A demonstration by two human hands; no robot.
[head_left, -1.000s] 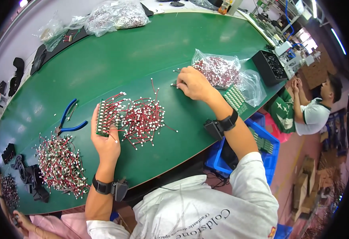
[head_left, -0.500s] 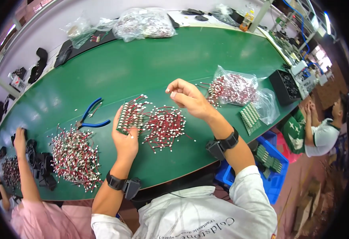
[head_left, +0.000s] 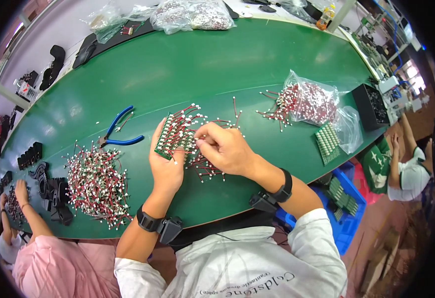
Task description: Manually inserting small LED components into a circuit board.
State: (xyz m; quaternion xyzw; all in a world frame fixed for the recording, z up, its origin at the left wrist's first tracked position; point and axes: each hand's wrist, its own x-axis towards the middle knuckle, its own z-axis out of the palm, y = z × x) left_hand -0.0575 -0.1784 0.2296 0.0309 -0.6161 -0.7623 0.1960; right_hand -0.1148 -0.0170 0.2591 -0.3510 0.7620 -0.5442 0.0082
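My left hand point(head_left: 167, 171) is closed round the lower edge of a green circuit board panel point(head_left: 165, 137), tilted above the table. Rows of white connectors cover the panel, and red wires with white plugs stand out from it. At the panel's right side, the fingers of my right hand point(head_left: 230, 151) are pinched together among the wires. Whatever sits between those fingertips is too small to make out. Beneath my right hand lies a pile of red wire leads point(head_left: 208, 172), partly hidden by it.
Blue-handled pliers point(head_left: 123, 142) lie left of the panel, beyond a larger wire pile point(head_left: 98, 186). Rightward are a plastic bag of leads point(head_left: 317, 102), another green panel point(head_left: 327, 143), a black box point(head_left: 370, 107) and a blue crate point(head_left: 346, 238). A co-worker's arm point(head_left: 34, 216) reaches in at left.
My right hand has come down and left, from above the table to the panel's wires. The panel stays in my left hand. The co-worker's hand has left the black parts.
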